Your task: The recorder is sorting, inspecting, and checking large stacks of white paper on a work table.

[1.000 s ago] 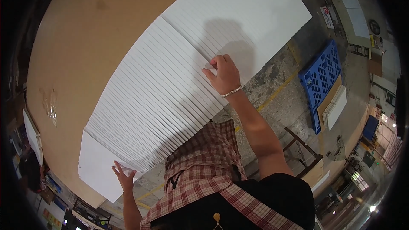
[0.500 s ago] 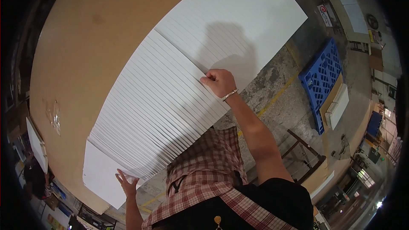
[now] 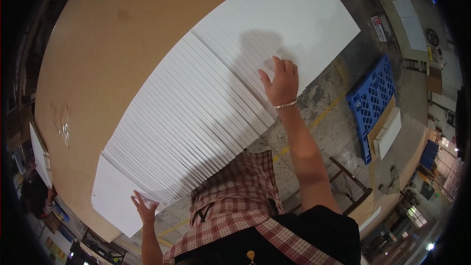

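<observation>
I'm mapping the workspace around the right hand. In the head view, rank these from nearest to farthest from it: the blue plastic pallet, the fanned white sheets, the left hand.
1. Fanned white sheets: directly under the right hand, touching it.
2. Blue plastic pallet: on the floor, to its right.
3. Left hand: far lower left, at the sheets' other end.

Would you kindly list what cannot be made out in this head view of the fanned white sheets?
- Left hand: its fingertips end at the sheet edge; actual grip unclear.
- Right hand: palm faces away, contact hidden.
- White sheets: near edge partly covered by the checked shirt.
- Blue pallet: its load too small to identify.
</observation>
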Tool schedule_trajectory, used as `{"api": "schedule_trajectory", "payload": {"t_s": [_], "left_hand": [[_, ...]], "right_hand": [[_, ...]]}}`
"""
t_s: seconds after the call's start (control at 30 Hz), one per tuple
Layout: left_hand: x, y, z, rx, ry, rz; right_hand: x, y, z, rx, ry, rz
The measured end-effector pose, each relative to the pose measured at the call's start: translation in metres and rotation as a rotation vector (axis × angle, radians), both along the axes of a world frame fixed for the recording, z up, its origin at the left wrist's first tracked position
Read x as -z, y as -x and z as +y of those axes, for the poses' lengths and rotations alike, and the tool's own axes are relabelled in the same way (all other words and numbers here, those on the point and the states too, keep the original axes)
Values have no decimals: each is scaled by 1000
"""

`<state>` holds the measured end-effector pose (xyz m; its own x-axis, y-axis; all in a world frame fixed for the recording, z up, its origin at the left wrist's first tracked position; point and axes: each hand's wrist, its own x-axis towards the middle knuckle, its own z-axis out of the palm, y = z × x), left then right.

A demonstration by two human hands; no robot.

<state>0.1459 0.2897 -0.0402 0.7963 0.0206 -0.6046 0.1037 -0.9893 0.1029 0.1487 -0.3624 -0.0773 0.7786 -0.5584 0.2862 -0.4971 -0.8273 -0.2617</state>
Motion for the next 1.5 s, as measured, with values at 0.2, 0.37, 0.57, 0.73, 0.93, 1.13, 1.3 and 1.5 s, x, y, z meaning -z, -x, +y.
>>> {"api": "schedule_trajectory", "payload": {"t_s": [0.2,0.37,0.57,0.73,0.93,1.13,1.3,1.5], "left_hand": [[1,1,9,3,-27,9],[4,1,14,-47,-6,16],[0,1,9,-52,2,21],[0,0,6,-61,-5,36],[-1,1,4,-37,0,17],[3,0,3,-45,15,19],[4,1,10,4,28,-24],[-1,-5,16,115,19,24]], "right_hand": [[10,-10,-16,40,-33,110],[7,-16,-44,122,-388,116],[-6,-20,-75,66,-969,332],[5,-17,-79,89,-1067,279],[26,-9,-82,109,-1120,200],[2,-17,-75,159,-1098,224],[-4,-9,-58,21,-393,191],[18,17,-1,-98,-82,-39]]}}
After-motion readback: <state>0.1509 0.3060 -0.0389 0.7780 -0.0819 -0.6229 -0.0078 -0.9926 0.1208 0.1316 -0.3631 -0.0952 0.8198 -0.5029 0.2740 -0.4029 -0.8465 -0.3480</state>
